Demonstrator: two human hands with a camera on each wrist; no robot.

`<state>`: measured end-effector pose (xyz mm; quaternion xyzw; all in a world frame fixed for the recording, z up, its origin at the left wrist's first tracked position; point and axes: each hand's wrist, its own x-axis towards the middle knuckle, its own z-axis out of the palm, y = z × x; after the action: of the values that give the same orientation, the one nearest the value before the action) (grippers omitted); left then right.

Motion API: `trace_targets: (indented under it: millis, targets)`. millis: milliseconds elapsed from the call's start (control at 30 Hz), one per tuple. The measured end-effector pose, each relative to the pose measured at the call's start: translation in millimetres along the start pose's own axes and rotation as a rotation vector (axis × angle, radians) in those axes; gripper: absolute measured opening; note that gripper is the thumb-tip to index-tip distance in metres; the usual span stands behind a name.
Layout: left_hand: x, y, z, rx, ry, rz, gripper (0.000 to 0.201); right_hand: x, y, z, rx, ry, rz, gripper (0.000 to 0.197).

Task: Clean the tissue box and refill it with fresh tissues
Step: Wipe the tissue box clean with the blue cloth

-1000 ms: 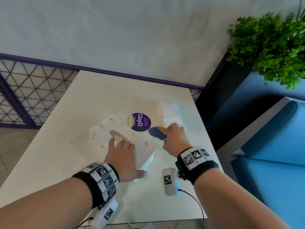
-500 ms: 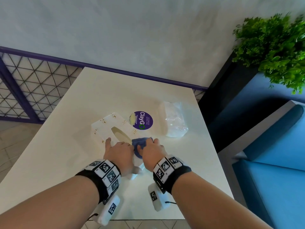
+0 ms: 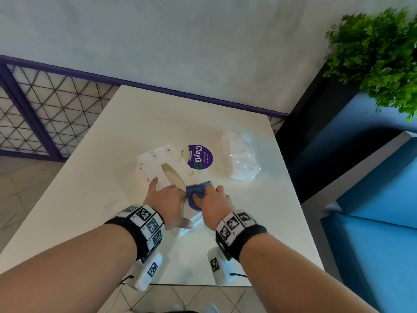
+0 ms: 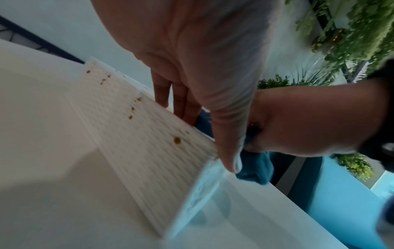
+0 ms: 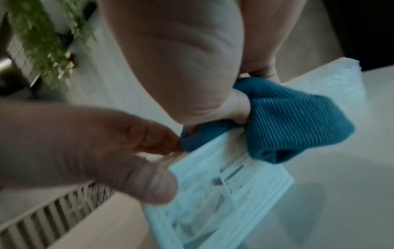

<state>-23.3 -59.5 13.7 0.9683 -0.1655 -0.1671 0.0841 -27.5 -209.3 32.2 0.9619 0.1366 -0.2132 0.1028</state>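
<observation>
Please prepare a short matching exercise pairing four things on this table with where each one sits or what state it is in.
Things:
1. tissue box
2. blue cloth
3. plastic tissue pack
4. round purple sticker

Places or states:
A. stuck flat on the table
B. gripped by the right hand
C. steadied by the left hand, brown spots on it
D. lying untouched by the table's right edge

Pairs: 1-C, 2-B, 3-D, 4-A

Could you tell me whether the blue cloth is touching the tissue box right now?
Touching: the right wrist view shows the blue cloth, gripped by the right hand, pressed against the tissue box edge.
</observation>
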Motion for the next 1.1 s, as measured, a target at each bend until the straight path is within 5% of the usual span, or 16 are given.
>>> trace_targets:
  millis: [167,300,400,533,633,733,833,933,1100]
  targets:
    - [-9.6,0.4,-14.0,0.086,-0.153,0.150,0.081,-26.1,39.8,-14.3,0.174,-0.102,-0.073,0.045]
    - [-14.8,-8.3,-25.3,0.324,-0.277,0.261,0.083,-36.0,85.2,-23.4,0.563,0.057,0.145,0.010]
    - [-19.2,-9.7,-29.7,0.379,-0.303,0.238,0.069,-22.8,99.1,-16.3,0.637,0.199,0.209,0.050]
    - [-26.9,1.2,-11.3,0.129,-0.203,0.034,0.068,-19.8,51.9,-4.2,0.323,0.329,-0.055,0.062]
    - [-25.4,1.2,9.9,0.075,-0.165,-0.069,0.086,-9.9,11.9,30.0,-0.053,0.108,-0.316,0.067]
    - [-26.9,-1.8,13.8,0.143,-0.185,-0.063,0.108,7.7,25.9,39.8,-0.174,-0.039,-0.232,0.070]
    - [-28.3,-2.6,3.3,0.211,-0.241,-0.040,0.127,16.6,56.0,15.9,-0.094,-0.064,0.024,0.053]
    - [-29.4,-0.3,-9.5,0.259,-0.323,-0.020,0.128,11.5,52.2,-5.5,-0.073,-0.091,0.165,0.039]
    - [-25.5,0.0,-22.8,0.291,-0.330,-0.016,0.092,-15.4,-18.6,-6.2,-0.117,-0.072,-0.138,0.052]
